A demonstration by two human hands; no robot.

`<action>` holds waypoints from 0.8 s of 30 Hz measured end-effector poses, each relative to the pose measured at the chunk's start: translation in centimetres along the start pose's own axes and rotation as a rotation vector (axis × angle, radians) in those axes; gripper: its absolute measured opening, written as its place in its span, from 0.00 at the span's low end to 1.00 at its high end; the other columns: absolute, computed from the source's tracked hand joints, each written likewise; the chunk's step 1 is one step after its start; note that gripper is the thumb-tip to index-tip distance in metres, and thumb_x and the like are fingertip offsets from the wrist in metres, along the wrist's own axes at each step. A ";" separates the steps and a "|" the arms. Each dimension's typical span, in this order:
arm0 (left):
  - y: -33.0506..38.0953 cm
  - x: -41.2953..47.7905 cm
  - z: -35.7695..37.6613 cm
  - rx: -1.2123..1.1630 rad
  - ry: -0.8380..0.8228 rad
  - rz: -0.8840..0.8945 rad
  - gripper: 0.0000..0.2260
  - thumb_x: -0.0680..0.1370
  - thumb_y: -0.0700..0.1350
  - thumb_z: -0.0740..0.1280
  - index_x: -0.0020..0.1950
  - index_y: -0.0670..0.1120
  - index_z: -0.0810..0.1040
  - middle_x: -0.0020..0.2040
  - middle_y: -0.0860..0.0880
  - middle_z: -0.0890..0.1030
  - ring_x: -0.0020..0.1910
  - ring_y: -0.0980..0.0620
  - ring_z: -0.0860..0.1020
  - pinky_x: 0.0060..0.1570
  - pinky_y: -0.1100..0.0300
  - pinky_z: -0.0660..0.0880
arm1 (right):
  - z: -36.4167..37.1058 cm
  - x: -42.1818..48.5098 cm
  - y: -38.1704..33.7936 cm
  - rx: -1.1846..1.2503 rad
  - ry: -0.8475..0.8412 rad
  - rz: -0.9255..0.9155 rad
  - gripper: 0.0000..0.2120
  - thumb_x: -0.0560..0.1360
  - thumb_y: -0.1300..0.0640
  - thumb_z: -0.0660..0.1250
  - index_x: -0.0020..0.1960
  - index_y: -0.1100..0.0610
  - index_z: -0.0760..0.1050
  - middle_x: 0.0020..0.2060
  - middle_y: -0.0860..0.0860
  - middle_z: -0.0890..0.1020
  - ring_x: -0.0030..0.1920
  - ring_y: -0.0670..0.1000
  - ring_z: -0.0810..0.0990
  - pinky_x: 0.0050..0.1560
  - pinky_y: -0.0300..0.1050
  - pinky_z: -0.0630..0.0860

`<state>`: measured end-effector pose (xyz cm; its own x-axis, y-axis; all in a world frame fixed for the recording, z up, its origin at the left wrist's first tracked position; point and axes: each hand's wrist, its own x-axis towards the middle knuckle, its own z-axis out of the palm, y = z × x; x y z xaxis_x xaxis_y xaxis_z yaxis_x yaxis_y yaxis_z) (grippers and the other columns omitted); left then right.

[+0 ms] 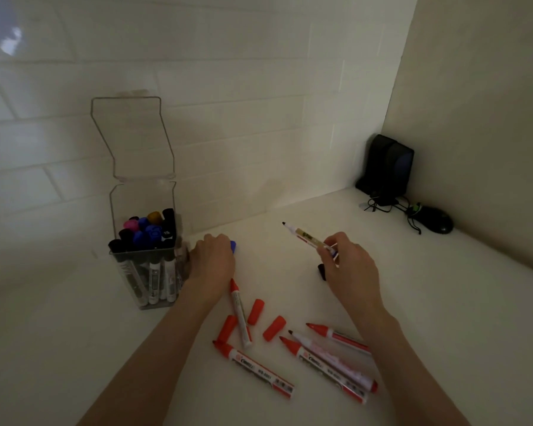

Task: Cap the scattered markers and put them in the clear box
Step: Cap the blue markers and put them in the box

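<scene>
Two hands busy: right hand (348, 265) pinched an uncapped marker (306, 237) above the bench (413, 287); left hand (211, 256) curled over a blue cap (233, 245) beside the box (142, 198). A misaligned capping might smear ink on the fingers.

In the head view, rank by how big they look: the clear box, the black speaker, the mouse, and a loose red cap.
1. clear box
2. black speaker
3. mouse
4. red cap, smallest though nearest the camera
</scene>
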<state>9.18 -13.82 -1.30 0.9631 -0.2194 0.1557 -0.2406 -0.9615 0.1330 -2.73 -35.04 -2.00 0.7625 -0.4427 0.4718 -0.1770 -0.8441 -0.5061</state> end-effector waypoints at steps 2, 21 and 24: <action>0.1 0.7 0.2 -0.046 0.008 -0.013 0.13 0.85 0.47 0.57 0.57 0.38 0.76 0.59 0.38 0.77 0.58 0.38 0.76 0.53 0.49 0.73 | 0.1 0.0 -0.1 0.021 -0.007 -0.010 0.06 0.80 0.52 0.66 0.54 0.54 0.75 0.40 0.50 0.80 0.40 0.52 0.77 0.38 0.49 0.75; 1.6 -1.5 0.7 -1.090 0.013 0.266 0.09 0.78 0.42 0.72 0.58 0.49 0.80 0.52 0.51 0.83 0.40 0.53 0.84 0.36 0.68 0.77 | -0.7 1.0 0.4 0.389 0.014 -0.049 0.13 0.82 0.64 0.60 0.58 0.50 0.78 0.47 0.49 0.76 0.44 0.48 0.77 0.46 0.42 0.74; 1.4 -1.4 0.6 -1.132 0.017 0.268 0.09 0.78 0.41 0.73 0.57 0.48 0.81 0.51 0.50 0.84 0.38 0.53 0.84 0.34 0.68 0.75 | -0.7 1.0 0.3 0.384 0.021 -0.074 0.14 0.81 0.65 0.60 0.58 0.51 0.79 0.47 0.49 0.76 0.44 0.48 0.78 0.45 0.40 0.73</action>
<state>7.62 -14.96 -1.93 0.8652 -0.3832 0.3235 -0.4151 -0.1851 0.8908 -2.45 -35.95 -1.19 0.7509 -0.3942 0.5298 0.1266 -0.7014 -0.7014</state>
